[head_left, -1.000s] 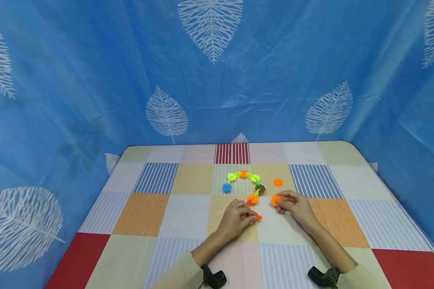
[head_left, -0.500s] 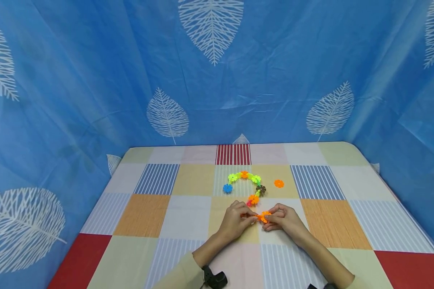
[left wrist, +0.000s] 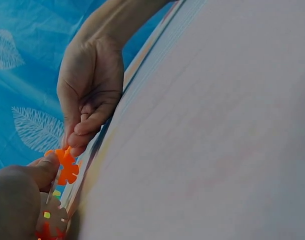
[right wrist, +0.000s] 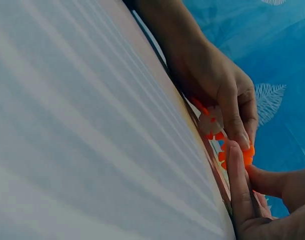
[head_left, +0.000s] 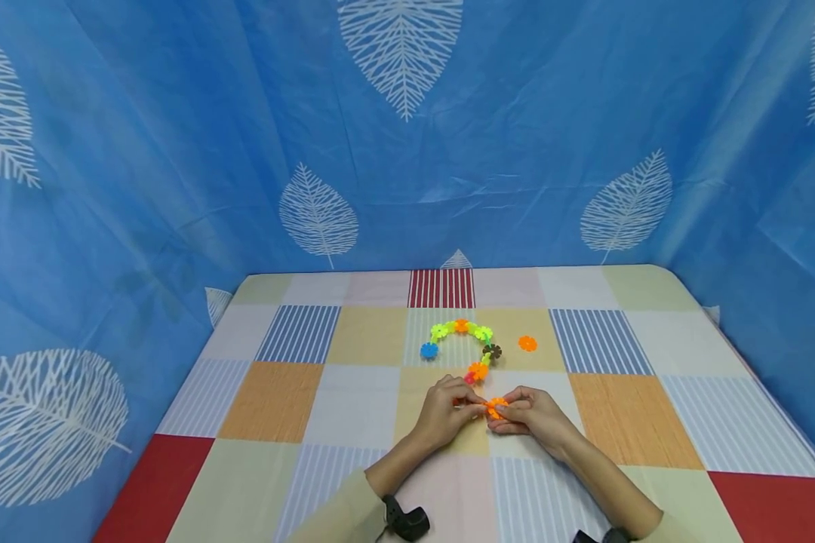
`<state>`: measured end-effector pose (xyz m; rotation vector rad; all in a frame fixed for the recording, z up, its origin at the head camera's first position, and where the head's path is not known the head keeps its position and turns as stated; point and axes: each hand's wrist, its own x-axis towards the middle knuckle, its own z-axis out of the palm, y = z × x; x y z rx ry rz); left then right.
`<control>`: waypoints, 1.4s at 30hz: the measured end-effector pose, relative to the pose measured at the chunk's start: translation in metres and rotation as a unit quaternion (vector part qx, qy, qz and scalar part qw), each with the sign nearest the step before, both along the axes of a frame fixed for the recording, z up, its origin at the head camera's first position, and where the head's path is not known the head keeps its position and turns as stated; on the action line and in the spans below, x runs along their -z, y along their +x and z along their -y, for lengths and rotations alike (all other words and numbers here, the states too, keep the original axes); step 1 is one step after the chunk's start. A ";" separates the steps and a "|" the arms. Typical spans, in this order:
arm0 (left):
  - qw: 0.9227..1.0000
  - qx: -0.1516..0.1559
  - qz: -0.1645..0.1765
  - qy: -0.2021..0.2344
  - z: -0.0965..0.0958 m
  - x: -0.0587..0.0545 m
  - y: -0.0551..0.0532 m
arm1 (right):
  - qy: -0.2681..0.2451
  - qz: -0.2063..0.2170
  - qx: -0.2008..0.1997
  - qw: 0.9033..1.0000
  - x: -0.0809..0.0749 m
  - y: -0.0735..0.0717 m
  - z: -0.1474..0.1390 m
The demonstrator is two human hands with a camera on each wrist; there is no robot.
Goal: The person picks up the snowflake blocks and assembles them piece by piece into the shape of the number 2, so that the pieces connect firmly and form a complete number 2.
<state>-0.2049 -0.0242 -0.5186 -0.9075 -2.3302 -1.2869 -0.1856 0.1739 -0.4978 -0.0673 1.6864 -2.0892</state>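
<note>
My left hand (head_left: 444, 413) and right hand (head_left: 538, 419) meet low over the table. My right hand pinches an orange flower-shaped plastic disc (head_left: 496, 409) between thumb and fingers. The left thumb and fingers pinch another orange piece right against it, mostly covered by the fingertips. In the left wrist view, the orange disc (left wrist: 67, 169) faces the camera between both hands' fingertips. A pale notched disc (left wrist: 53, 216) shows below the left thumb. Beyond the left hand curves a chain of linked discs, including a pink-red one (head_left: 471, 378), an orange one (head_left: 478, 370) and a dark brown one (head_left: 492, 351).
The chain's far end has a yellow-green disc (head_left: 439, 332) and a blue disc (head_left: 429, 351). A single orange disc (head_left: 527, 344) lies flat to the right of the chain. Patchwork cloth (head_left: 353, 407) covers the table; a blue curtain (head_left: 516, 136) hangs behind it.
My right hand has moved left and nearer with its orange disc, bringing it against the piece in my left hand. The left hand has stayed nearly in place.
</note>
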 end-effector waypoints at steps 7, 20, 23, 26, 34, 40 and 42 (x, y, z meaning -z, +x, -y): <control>0.999 -0.009 -0.006 -0.047 0.002 -0.001 0.003 | 0.192 -0.109 -0.046 0.974 -0.006 -0.020 -0.012; 0.997 -0.015 -0.005 -0.071 0.000 0.002 0.004 | 0.483 -0.342 0.118 0.798 0.007 -0.093 -0.045; 0.997 -0.018 -0.010 -0.070 0.000 0.002 0.004 | 0.467 -0.324 0.126 0.813 0.007 -0.090 -0.046; 0.997 -0.023 -0.019 -0.066 0.000 0.003 0.003 | 0.429 -0.312 0.115 0.840 0.005 -0.081 -0.048; 0.999 -0.028 -0.018 -0.026 -0.001 0.005 0.002 | 0.225 -0.319 -0.017 0.920 0.005 -0.040 -0.053; 0.999 -0.030 -0.019 -0.010 -0.001 0.006 0.001 | 0.201 -0.335 -0.057 0.919 0.009 -0.023 -0.047; 0.999 -0.028 -0.019 -0.007 -0.001 0.008 0.001 | 0.201 -0.333 -0.053 0.920 0.011 -0.020 -0.045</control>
